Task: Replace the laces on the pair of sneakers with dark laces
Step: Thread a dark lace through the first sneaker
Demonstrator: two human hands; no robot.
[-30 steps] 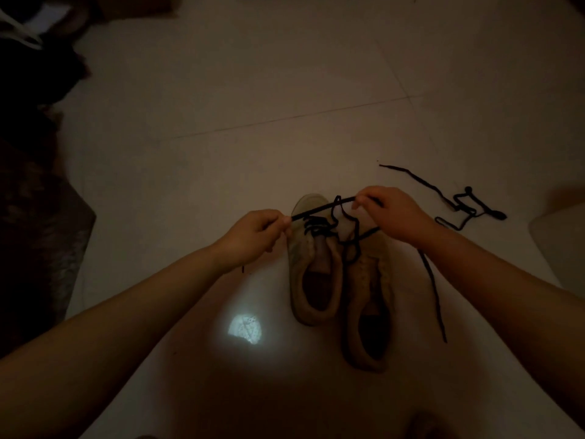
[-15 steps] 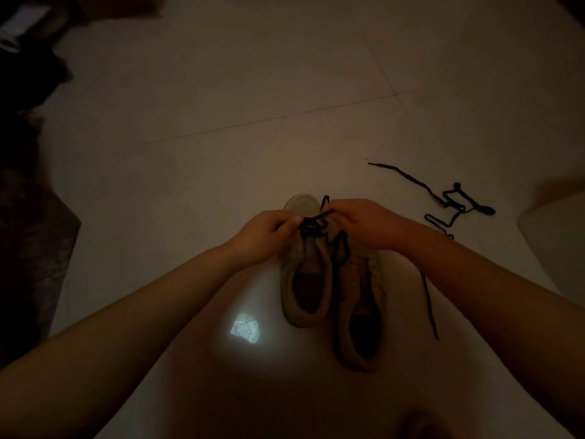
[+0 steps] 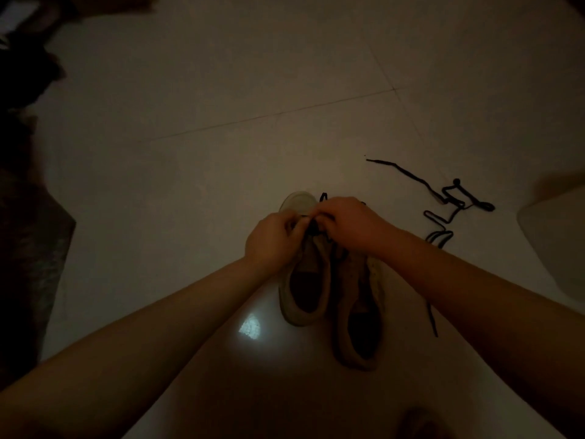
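Head view, looking down at a dimly lit tiled floor [image 3: 221,90], where a pair of pale sneakers is set side by side, toes pointing away from the person and heels toward them. The left sneaker [image 3: 302,280] is being laced: the left hand [image 3: 272,242] and right hand [image 3: 348,223] are brought together over its front eyelets, fingers curled and pinching a dark lace [image 3: 315,228]. Exactly which eyelet is being threaded cannot be told in the low light. The long axis of this sneaker is seen running from the person outward, so the lacing would be expected to proceed toward the person. The right sneaker [image 3: 359,318] lies touching it, slightly nearer the person. A second dark lace [image 3: 443,198] is left loose on the floor, well apart to the right, nearer the right hand.
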